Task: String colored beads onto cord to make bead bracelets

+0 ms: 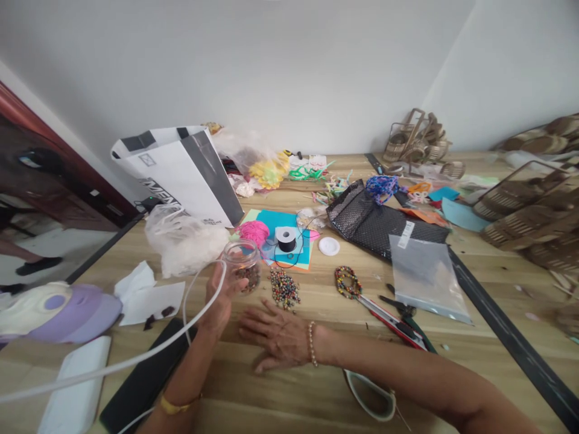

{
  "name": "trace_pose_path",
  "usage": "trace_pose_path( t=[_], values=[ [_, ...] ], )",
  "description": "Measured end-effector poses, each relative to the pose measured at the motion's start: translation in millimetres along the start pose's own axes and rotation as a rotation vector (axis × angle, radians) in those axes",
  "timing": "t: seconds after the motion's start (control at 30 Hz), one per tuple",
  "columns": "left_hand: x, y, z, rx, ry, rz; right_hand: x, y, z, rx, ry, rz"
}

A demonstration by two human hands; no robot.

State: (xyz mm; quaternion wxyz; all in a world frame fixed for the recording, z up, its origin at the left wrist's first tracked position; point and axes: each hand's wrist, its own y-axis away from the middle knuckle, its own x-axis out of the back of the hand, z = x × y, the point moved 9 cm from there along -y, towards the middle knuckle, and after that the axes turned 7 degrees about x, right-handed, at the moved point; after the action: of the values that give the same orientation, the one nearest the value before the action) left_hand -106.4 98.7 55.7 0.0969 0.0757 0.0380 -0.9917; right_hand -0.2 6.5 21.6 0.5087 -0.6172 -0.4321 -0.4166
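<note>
My left hand (220, 296) grips a small clear glass jar (244, 263) with dark beads inside, its mouth open and tilted away from me. My right hand (274, 336), a beaded bracelet on its wrist, lies flat on the wooden table (316, 386) with fingers spread, just in front of a small heap of coloured beads (284, 289). A white round lid (329, 246) lies further back on the table. A loop of strung beads (347, 282) rests to the right of the heap.
A black thread spool (286, 239) sits on coloured paper sheets. Red-handled cutter (389, 319), clear zip bag (425, 276), black mesh pouch (371, 220), white shopping bag (181, 172), crumpled plastic bag (181, 241), purple cap (67, 310), black phone (145, 377), wicker baskets (529, 217) surround the work area.
</note>
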Motion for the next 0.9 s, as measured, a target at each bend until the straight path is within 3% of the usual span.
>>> trace_pose_path(
  t=[0.37, 0.53, 0.7, 0.9],
  values=[
    [17, 0, -8, -0.034, 0.097, 0.055, -1, 24, 38, -0.26, 0.055, -0.017],
    [17, 2, -1, -0.096, 0.043, 0.091, 9, 14, 63, -0.283, 0.079, 0.047],
    [18, 3, -5, -0.081, 0.036, 0.082, 0, 4, 93, -0.327, 0.11, 0.031],
    [16, 4, -7, -0.063, 0.037, 0.06, -8, 20, 89, -0.342, 0.11, 0.002]
  ],
)
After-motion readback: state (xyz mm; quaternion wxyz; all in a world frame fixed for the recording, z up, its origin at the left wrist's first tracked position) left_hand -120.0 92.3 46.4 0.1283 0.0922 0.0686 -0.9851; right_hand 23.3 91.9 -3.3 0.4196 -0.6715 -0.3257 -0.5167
